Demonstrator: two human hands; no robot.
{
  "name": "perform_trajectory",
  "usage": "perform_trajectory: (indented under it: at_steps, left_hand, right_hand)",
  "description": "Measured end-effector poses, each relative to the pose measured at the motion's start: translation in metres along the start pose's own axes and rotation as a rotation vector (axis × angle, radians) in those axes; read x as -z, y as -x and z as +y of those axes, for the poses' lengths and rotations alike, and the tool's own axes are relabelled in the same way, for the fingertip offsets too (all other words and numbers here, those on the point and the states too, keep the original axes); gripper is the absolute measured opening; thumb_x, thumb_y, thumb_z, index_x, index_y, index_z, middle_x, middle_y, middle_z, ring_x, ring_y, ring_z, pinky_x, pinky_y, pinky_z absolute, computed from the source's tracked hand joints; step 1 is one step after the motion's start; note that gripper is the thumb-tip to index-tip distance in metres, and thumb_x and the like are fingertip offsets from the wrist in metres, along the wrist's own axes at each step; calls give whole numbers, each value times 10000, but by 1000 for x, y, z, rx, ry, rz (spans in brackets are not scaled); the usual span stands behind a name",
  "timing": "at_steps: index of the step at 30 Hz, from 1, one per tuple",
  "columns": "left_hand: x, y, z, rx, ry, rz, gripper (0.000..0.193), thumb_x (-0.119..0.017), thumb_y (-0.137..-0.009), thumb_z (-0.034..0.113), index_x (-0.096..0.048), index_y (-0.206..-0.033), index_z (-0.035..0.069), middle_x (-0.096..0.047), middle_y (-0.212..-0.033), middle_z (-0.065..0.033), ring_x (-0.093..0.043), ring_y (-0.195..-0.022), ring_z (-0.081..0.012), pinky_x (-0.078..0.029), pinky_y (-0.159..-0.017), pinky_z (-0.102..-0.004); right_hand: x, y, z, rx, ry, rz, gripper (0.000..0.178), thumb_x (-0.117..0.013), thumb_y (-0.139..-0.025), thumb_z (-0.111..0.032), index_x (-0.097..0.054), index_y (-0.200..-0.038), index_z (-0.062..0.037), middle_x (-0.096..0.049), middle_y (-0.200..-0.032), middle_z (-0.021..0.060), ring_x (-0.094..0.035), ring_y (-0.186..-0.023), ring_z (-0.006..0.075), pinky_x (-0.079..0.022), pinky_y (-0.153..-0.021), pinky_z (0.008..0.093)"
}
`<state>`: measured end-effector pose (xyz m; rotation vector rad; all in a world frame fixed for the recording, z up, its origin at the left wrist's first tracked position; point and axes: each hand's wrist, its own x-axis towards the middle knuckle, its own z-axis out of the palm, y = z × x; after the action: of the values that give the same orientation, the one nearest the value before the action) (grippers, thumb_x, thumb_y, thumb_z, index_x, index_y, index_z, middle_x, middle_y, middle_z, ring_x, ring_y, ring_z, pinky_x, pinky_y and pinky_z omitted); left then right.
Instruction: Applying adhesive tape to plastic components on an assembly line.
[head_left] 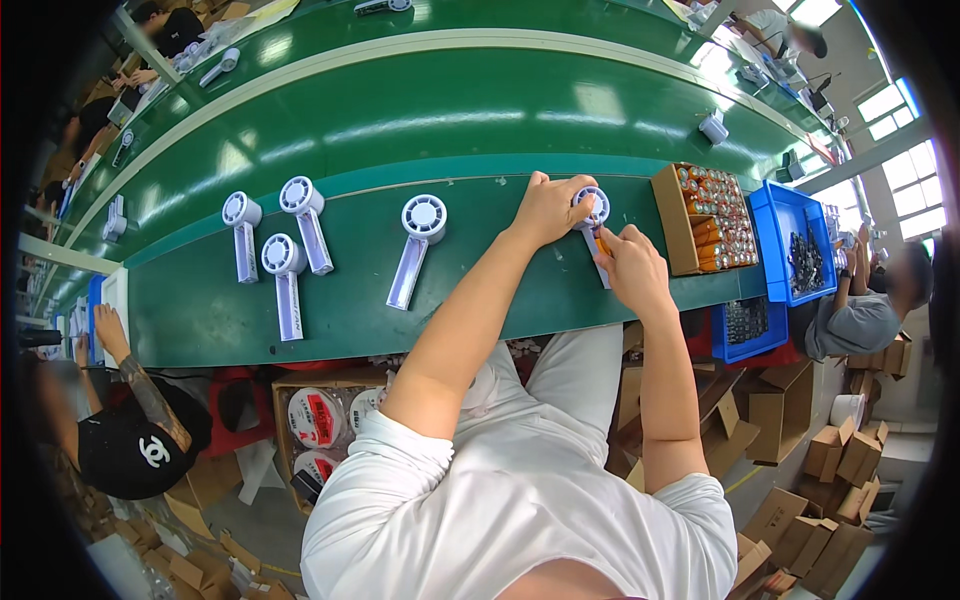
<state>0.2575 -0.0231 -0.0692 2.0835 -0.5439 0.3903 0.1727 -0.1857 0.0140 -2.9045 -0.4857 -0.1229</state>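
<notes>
Pale-violet plastic handheld fan (598,207) with round grille was at the flat green workbench (500,290), long axis roughly 12 to 6 o'clock. Left hand (550,212) gripped its head from 9 o'clock; right hand (637,268), nearer the handle at 4 o'clock, grasped 1 slim orange object (603,244).

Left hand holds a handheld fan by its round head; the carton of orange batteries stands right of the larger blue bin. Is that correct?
No: the head view shows the carton of orange batteries left of the larger blue bin. The left hand does hold the handheld fan by its head.
</notes>
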Motion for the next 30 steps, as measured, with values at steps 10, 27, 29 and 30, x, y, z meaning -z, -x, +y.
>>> perform_trajectory:
  at_steps: [10,27,29,30]
  left_hand:
    - [0,-2,-3,5,70,16,341,-521,-900,430,-648,-1056,155,-713,-917,-53,-626,-769,-239,-352,-838,-368]
    - [-3,-4,-5,51,91,0,338,-539,-874,427,-665,-1042,163,-721,-918,-48,-663,-789,-241,-398,-824,-388]
    - [-2,-4,-6,58,89,-10,341,-540,-875,432,-665,-1045,164,-721,-907,-48,-664,-787,-245,-398,-824,-390]
    - [-1,-3,-5,60,88,-10,341,-540,-875,432,-665,-1045,164,-721,-907,-48,-664,-787,-245,-398,-824,-390]
  right_hand:
    - [-5,-5,17,-54,-389,-65,299,-721,-805,-82,-680,-1098,-38,-556,-730,128,-560,-667,240,-464,-646,361]
    - [-9,-10,15,16,-256,-42,268,-659,-835,-20,-658,-1100,21,-615,-816,193,-606,-728,336,-480,-684,391]
    - [-7,-15,10,14,-243,-73,270,-658,-842,-36,-664,-1109,7,-600,-805,193,-592,-726,345,-469,-684,405]
    - [-6,-16,9,12,-228,-101,273,-656,-849,-52,-670,-1118,-7,-586,-795,193,-579,-724,354,-459,-683,418]
